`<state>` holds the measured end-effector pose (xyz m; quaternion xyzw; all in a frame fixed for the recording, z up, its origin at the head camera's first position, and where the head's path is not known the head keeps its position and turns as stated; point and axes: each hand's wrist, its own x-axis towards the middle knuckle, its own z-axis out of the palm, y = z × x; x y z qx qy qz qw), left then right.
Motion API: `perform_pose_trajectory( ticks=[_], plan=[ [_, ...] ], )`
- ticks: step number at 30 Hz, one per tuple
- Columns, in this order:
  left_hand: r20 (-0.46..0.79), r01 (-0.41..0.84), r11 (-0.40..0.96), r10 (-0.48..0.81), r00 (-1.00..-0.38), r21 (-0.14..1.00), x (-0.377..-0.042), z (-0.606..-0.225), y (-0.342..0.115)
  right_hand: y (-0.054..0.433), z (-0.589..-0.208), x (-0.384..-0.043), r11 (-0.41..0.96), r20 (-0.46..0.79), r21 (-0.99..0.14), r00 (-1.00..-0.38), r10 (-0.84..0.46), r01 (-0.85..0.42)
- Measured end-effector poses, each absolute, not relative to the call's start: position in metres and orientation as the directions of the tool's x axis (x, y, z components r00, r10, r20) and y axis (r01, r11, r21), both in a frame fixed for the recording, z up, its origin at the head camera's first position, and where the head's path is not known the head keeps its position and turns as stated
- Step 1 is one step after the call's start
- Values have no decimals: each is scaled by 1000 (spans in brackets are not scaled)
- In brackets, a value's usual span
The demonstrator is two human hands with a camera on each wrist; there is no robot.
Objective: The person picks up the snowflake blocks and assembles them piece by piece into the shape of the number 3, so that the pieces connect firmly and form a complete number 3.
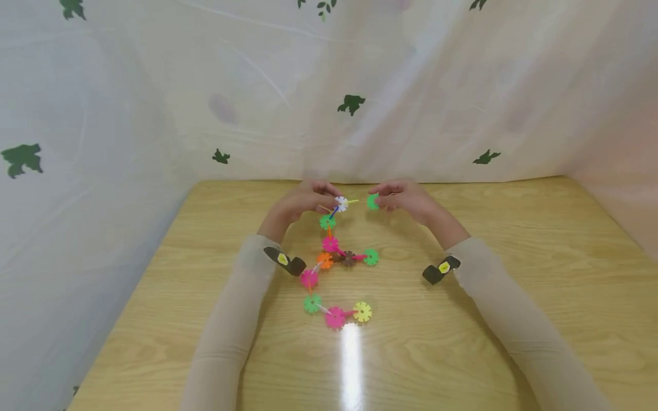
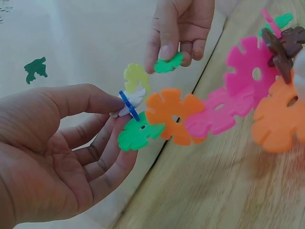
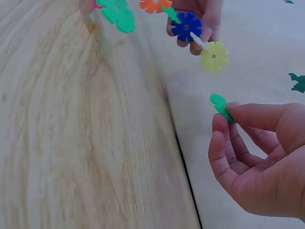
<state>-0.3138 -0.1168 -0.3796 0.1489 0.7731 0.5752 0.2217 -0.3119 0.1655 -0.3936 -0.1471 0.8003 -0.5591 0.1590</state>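
My left hand [image 1: 307, 201] pinches a white notched interlocking disc [image 2: 135, 98] near the far end of a chain of joined discs. A blue disc [image 3: 187, 27] links it to a green one [image 2: 136, 137], and a yellow disc [image 3: 214, 56] sticks out from the white one toward the right. Between thumb and fingers, my right hand [image 1: 407, 201] holds a loose green disc [image 3: 220, 106], a short gap away from the yellow disc. From the left hand the chain runs down the table through pink, orange and brown discs, with a side branch to another green disc [image 1: 371, 257].
The chain's near end, a yellow disc [image 1: 362, 312], lies toward the front of the wooden table [image 1: 169, 319]. Behind the table's back edge hangs a pale cloth [image 1: 277, 114] with green leaf shapes. Dark straps [image 1: 441, 269] sit on both sleeves.
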Motion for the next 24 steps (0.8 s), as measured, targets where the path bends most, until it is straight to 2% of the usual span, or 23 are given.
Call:
perform_pose_trajectory(
  ticks=[8, 14, 20, 24],
  plan=[
    [-160, -16, 285, 488, -858, 958, -313, -382, -116, 163, -394, -312, 98, -87, -994, -920, -383, 54],
    [-162, -34, 264, 482, -861, 964, -311, -381, -114, 157, -396, -309, 77, -61, -996, -915, -398, 33],
    [-162, -36, 261, 480, -862, 965, -311, -381, -114, 152, -395, -306, 1, -60, -998, -913, -404, 65],
    [-159, -34, 258, 484, -861, 966, -312, -381, -114, 150, -395, -305, 8, -81, -996, -909, -408, 85]
  ],
)
